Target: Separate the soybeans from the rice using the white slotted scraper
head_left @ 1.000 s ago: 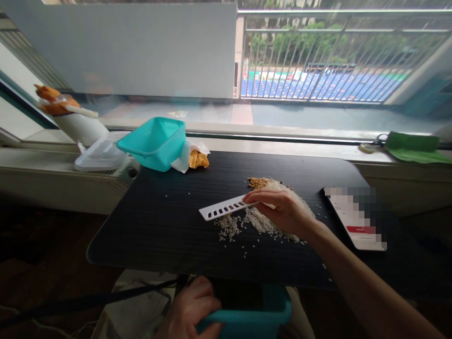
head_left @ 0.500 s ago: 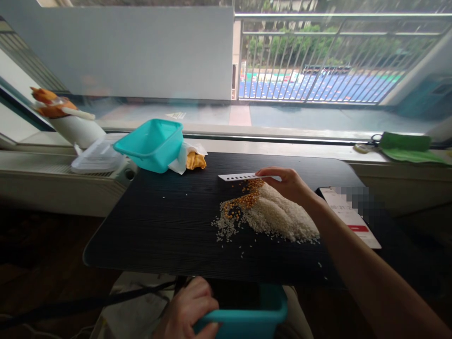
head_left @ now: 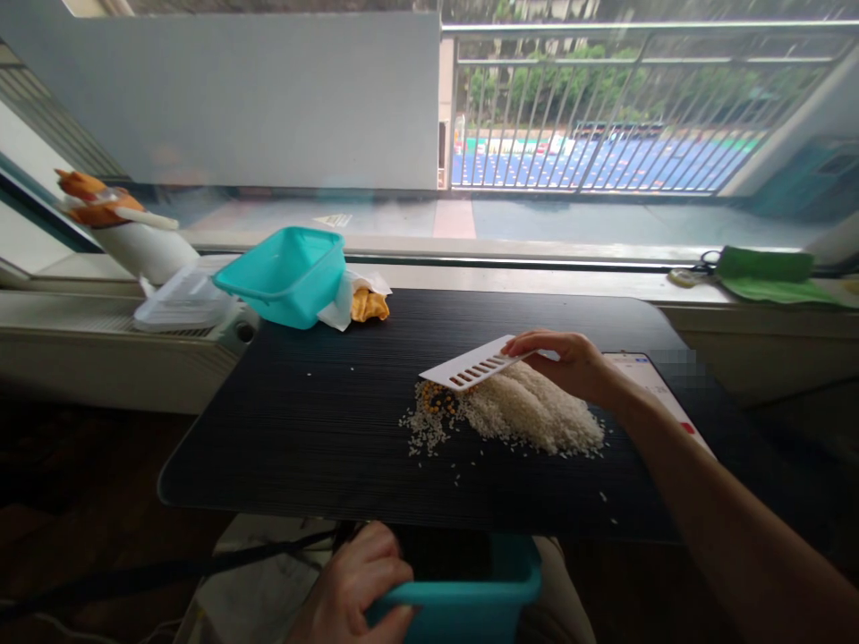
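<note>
Phone screen [head_left: 648,374]: here are faint marks and a red patch, partly covered, too blurred to read
Pale triangular mark at the back [head_left: 334,220]: lines inside it, and no word comes clear
Far-off banners [head_left: 530,146]: bright strips, any lettering far too small

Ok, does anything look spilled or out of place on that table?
Perhaps: white rice lies heaped on the black table, with loose grains scattered around and yellow kernels mixed in at its left end. It looks odd because nothing contains it.
</note>
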Available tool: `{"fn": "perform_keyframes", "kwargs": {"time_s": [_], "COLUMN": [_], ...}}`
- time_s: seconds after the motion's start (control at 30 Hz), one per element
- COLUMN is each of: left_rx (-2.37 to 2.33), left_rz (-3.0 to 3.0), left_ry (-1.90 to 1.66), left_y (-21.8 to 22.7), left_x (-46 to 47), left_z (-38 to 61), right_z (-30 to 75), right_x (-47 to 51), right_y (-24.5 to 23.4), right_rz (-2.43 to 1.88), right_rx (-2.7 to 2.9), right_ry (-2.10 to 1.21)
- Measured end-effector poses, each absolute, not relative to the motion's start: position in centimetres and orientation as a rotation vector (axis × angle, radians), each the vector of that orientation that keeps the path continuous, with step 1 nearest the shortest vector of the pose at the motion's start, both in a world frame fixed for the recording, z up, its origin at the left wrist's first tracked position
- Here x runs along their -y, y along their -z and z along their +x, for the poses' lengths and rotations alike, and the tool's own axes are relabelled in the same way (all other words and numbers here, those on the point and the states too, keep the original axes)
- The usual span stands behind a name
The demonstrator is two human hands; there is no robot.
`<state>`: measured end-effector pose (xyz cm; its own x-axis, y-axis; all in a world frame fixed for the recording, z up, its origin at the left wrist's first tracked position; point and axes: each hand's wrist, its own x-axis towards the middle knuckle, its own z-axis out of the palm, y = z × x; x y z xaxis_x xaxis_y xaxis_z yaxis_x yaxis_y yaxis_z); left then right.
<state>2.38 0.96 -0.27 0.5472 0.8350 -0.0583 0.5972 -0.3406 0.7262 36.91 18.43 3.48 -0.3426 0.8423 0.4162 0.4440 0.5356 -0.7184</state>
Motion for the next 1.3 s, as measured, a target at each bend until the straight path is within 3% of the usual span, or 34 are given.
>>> {"fn": "perform_keyframes", "kwargs": {"time_s": [0.9, 1.3], "left_rx": [-1.093, -1.132], "left_rz": [2.091, 2.055], "left_ry": [-0.469, -0.501], "left_y": [0.0, 0.9], "left_x": [-1.4, -1.0], "left_z": [2.6, 2.5], "right_z": [39.5, 34.8], "right_x": [-12.8, -15.3], "right_y": [-7.2, -9.0], "right_rz": [-1.131, -1.17], "right_rx": [1.949, 1.88], "right_ry": [-0.431, -0.309]}}
